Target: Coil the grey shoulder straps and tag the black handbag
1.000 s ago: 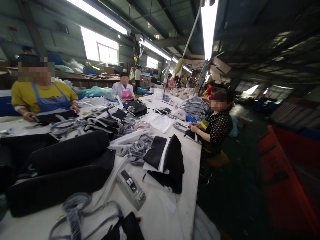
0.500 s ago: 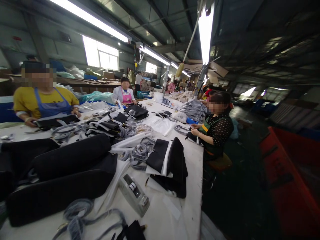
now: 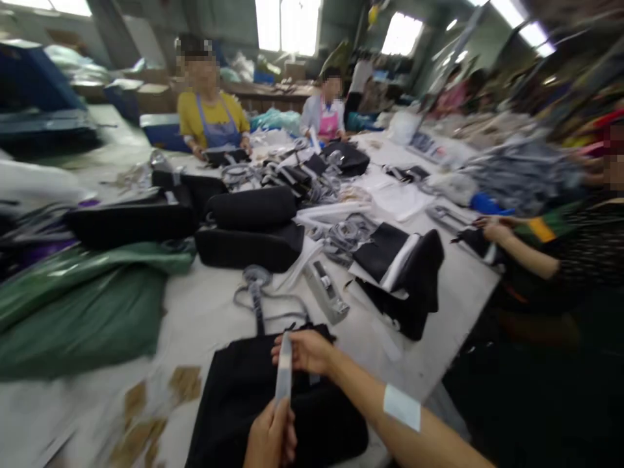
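Note:
A flat, whitish translucent strip (image 3: pixel 284 370) stretches between my two hands, above a black bag (image 3: pixel 229 390) lying in front of me. My left hand (image 3: pixel 273 429) pinches the strip's lower end between thumb and fingers. Around its upper end close the fingers of my right hand (image 3: pixel 307 351), near the bag's top edge. A grey wrapped strap (image 3: pixel 257 299) runs from the bag's top across the table. Just beyond sits a grey tape dispenser (image 3: pixel 325 292). A pale rectangular piece (image 3: pixel 402 407) is on my right forearm.
Black bags (image 3: pixel 251 247) and a folded black bag with white sheets (image 3: pixel 412 279) lie beyond. Green plastic sheeting (image 3: pixel 97 305) covers the left, with brown scraps (image 3: pixel 141 429) nearer me. Co-workers sit across the white table (image 3: pixel 214 312) and at its right edge.
The view has swung down and to the left. Both my hands and the strip have come into view, and the black bag in front now shows almost whole.

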### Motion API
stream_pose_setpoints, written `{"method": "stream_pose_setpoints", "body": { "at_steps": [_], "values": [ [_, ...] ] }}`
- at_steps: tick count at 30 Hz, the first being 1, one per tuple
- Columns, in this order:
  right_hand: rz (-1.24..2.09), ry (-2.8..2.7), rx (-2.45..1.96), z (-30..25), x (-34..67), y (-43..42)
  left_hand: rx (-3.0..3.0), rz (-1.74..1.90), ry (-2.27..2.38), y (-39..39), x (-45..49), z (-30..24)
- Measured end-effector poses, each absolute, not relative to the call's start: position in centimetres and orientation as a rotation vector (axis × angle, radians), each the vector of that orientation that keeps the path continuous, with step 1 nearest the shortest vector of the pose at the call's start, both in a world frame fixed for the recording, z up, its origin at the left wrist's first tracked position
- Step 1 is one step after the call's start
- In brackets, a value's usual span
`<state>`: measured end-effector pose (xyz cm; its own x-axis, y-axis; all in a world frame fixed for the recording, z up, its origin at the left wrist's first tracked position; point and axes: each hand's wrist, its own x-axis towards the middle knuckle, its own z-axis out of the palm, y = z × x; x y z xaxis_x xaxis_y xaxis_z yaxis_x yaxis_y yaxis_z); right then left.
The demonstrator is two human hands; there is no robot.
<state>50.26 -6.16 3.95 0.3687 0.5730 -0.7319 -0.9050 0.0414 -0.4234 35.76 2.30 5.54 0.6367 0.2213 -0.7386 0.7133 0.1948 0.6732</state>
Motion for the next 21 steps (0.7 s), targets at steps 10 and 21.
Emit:
{"method": "stream_pose_setpoints", "body": {
  "at_steps": [10,21],
  "values": [
    [1.262,0.198,-0.911,2.9,52.7,-6.6,1.294,-0.327,0.894,1.8,36.3,3.0],
    [1.117,0.187,-1.056,-2.5,51.3,-6.0,1.183,-0.352,0.857,1.2,33.5,-3.6]
  ]
}}
